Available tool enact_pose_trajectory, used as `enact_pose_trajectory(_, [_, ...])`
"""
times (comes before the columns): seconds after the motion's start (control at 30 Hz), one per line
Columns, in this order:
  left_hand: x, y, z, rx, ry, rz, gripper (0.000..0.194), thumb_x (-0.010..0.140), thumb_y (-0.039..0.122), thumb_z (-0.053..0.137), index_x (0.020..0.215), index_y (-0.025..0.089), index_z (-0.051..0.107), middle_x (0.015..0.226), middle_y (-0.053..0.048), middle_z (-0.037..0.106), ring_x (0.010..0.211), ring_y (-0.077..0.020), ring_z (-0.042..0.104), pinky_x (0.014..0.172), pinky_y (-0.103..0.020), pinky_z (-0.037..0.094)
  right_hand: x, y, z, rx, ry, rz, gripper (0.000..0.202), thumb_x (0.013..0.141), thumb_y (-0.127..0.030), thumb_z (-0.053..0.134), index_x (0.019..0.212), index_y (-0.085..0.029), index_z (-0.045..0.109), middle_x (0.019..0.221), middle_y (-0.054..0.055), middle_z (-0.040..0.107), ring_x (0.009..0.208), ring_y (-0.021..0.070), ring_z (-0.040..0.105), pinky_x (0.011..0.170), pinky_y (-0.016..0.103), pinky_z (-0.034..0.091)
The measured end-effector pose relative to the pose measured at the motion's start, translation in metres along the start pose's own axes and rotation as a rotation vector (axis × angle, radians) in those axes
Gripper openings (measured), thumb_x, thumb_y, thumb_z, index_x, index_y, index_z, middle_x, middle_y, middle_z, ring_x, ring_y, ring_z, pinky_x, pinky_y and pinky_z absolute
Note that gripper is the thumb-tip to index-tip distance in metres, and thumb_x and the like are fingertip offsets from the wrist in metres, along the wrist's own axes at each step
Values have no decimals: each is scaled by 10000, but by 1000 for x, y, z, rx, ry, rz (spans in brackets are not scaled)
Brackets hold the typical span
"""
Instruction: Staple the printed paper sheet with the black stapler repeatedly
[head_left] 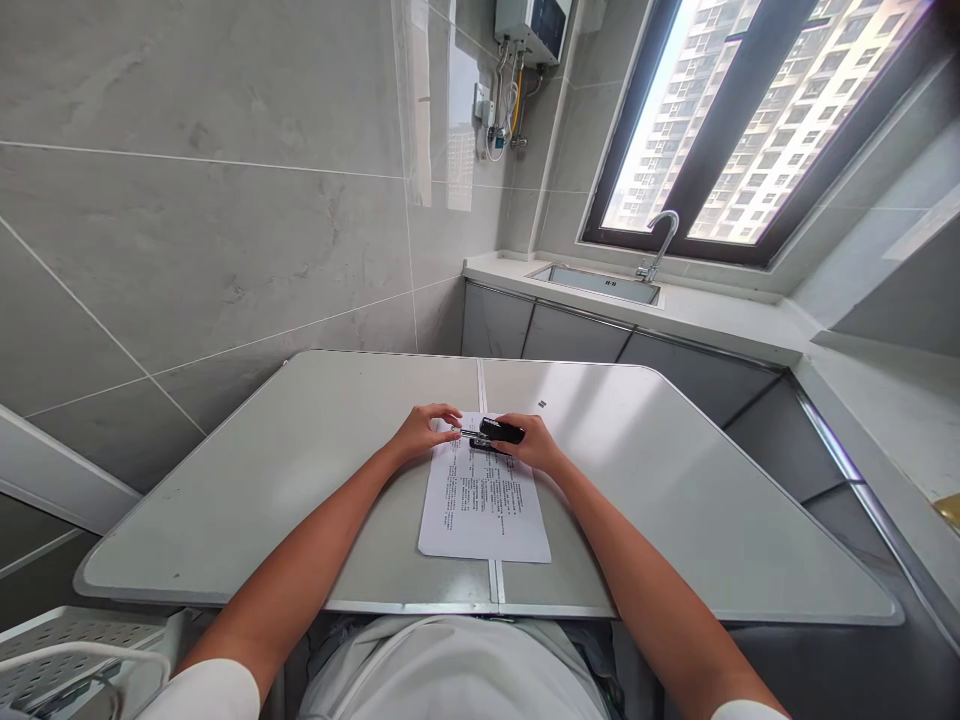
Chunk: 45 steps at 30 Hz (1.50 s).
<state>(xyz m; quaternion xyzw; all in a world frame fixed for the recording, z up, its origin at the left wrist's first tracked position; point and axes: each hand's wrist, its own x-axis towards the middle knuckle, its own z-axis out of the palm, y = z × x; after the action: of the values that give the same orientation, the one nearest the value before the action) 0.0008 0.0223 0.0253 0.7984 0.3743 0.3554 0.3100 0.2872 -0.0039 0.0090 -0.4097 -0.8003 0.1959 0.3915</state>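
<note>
A black stapler [501, 431] is over the upper part of a printed sheet of paper [486, 540], its top arm lifted away from its base and a thin metal part showing between. My right hand [534, 443] grips the stapler from the right. From the left, the thumb and forefinger of my left hand [420, 432] pinch together at the stapler's metal end. Whether a small piece is between those fingertips is too fine to see. The paper lies flat, lines of print facing up, across the table's middle seam.
The pale folding table [247, 500] has a metal rim. A tiny dark item [542, 404] lies beyond my right hand. A sink [600, 283] with a tap [660, 243] is set in the far counter. At lower left stands a white perforated basket [82, 645].
</note>
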Motion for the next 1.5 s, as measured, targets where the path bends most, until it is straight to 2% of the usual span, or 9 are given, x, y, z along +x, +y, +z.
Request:
enact_pose_trajectory(0.53, [0,-2,-1,3,10,17,351,790,438,820,1095,275,760,1018,-20,803,1036,-257,717,989,-414,496,-1,6,-7,-14,-13,5,296,805,-409,804,1030,-220,761,888,24,766,739,198,668,726,324,508])
enact_pose_trajectory(1.5, [-1,-1,-6,-11,35,24,367,798,487,800,1075,250,766,1003,-55,799,1048,-275,711,994,-446,506,0,1,-11,6,-6,6,326,809,-445,798,1031,-208,776,926,57,783,768,223,690,742,356,546])
